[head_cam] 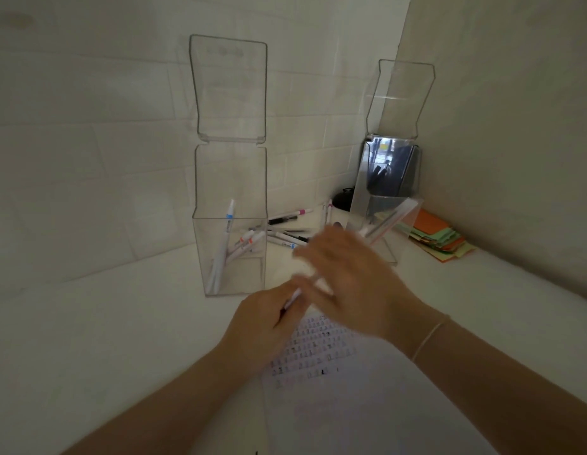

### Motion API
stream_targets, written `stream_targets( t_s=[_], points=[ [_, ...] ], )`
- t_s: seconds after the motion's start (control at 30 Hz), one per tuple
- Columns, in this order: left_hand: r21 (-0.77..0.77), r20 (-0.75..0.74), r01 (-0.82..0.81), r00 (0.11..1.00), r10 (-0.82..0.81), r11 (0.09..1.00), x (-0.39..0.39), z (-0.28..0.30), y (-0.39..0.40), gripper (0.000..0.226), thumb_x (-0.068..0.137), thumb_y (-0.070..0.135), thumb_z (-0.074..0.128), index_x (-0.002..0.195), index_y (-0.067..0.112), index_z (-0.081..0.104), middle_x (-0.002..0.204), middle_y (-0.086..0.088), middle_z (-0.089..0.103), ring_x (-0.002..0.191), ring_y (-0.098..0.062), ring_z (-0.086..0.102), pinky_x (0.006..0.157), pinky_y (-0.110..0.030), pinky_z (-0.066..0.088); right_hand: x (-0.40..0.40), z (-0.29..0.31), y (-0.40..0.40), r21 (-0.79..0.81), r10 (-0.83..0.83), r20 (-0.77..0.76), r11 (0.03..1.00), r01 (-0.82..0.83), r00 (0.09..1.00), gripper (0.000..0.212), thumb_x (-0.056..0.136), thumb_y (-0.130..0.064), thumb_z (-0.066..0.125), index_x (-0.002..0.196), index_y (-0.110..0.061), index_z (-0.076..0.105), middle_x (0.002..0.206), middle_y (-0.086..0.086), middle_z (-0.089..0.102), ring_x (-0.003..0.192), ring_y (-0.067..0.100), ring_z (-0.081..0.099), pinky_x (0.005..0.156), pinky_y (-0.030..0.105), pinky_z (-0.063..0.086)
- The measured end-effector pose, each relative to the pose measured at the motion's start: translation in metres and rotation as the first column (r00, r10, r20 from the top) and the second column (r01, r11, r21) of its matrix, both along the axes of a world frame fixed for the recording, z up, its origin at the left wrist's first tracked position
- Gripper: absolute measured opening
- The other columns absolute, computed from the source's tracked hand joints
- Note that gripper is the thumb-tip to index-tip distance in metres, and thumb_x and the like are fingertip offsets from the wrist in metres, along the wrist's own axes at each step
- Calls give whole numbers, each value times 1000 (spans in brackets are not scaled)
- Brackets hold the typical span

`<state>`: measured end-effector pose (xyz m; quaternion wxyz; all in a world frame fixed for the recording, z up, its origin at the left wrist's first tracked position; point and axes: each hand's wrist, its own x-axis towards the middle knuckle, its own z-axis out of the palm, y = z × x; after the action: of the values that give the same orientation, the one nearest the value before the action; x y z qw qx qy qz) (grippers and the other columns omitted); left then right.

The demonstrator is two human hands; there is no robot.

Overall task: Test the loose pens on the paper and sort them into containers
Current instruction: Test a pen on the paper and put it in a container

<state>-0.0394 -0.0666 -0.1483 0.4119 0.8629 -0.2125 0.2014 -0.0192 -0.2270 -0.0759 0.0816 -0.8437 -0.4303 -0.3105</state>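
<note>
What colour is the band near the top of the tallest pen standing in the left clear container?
Light blue, on a white barrel: pen in the left container, head view.

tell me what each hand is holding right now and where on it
The left hand grips a white pen around its lower barrel, near the tip. The right hand is blurred, fingers spread, holding nothing.

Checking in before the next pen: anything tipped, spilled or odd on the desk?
Yes: the right clear container leans tilted rather than standing flat, unlike the upright left container. Loose pens lie scattered between them, still unsorted. Nothing looks spilled or broken.
</note>
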Motion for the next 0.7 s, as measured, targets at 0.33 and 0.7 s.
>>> stream_targets(
  t_s=[0.33, 0.7],
  points=[
    [-32, -139, -31, 990, 26, 999, 2, 1, -1, 30, 80, 47, 65, 64, 29, 45, 52, 12, 46, 51, -6, 43, 52, -13, 34, 8, 32, 4, 411, -29, -806, 691, 594, 591, 56, 85, -58, 51, 49, -15, 43, 53, 3, 37, 46, 12, 35, 51, 22, 35],
    [114, -206, 13, 978, 10, 993, 4, -2, -1, 11, 84, 39, 63, 78, 31, 58, 61, 10, 51, 55, -3, 47, 59, -17, 40, -1, 61, -21, 768, 695, -539, 174, 617, 476, 48, 83, -30, 62, 46, -20, 34, 40, -3, 30, 36, 11, 26, 38, 20, 27]
  ],
)
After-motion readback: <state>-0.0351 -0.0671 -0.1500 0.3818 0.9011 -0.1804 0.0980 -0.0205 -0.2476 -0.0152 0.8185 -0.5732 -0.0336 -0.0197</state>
